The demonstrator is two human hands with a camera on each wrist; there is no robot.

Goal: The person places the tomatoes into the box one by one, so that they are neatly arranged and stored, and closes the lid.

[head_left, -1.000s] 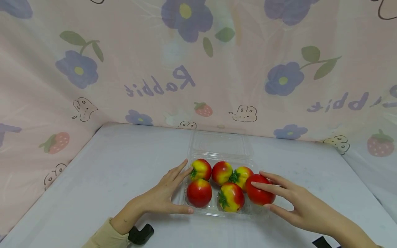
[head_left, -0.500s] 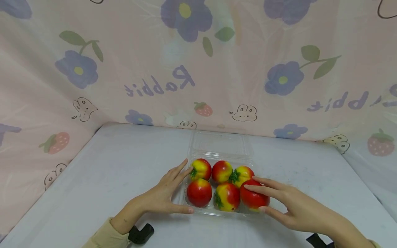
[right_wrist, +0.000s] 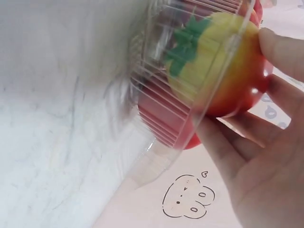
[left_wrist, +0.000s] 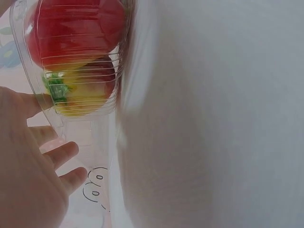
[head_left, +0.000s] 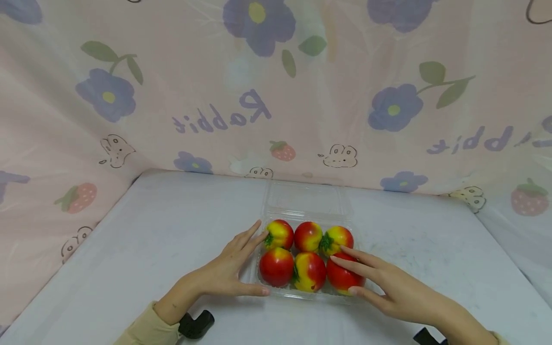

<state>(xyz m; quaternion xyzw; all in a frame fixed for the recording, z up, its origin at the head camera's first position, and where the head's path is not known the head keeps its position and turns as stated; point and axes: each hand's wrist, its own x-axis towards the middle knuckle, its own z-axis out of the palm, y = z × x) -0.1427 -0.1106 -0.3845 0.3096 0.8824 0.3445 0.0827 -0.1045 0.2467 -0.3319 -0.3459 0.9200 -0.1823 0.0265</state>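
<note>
A clear plastic clamshell box (head_left: 297, 295) holds several red-and-yellow tomatoes with green leafy tops, in a back row and a front row. My right hand (head_left: 390, 287) grips the front right tomato (head_left: 342, 273), thumb at the near side and fingers over its top and far side. In the right wrist view this tomato (right_wrist: 223, 71) sits leaf-down within the box wall. My left hand (head_left: 224, 270) is spread at the box's left side, fingers straight. One finger touches the rim by the back left tomato (head_left: 280, 234); the front left tomato (head_left: 276, 267) lies between thumb and fingers.
The box's transparent lid (head_left: 307, 199) lies folded back behind it on the white table (head_left: 189, 211). A printed cloth (head_left: 302, 110) hangs along the back and sides. Dark wrist mounts (head_left: 196, 326) show under the wrists.
My right hand has moved left with its tomato, down into the front right of the box. The front middle tomato has shifted left beside the front left one. My left hand stays put.
</note>
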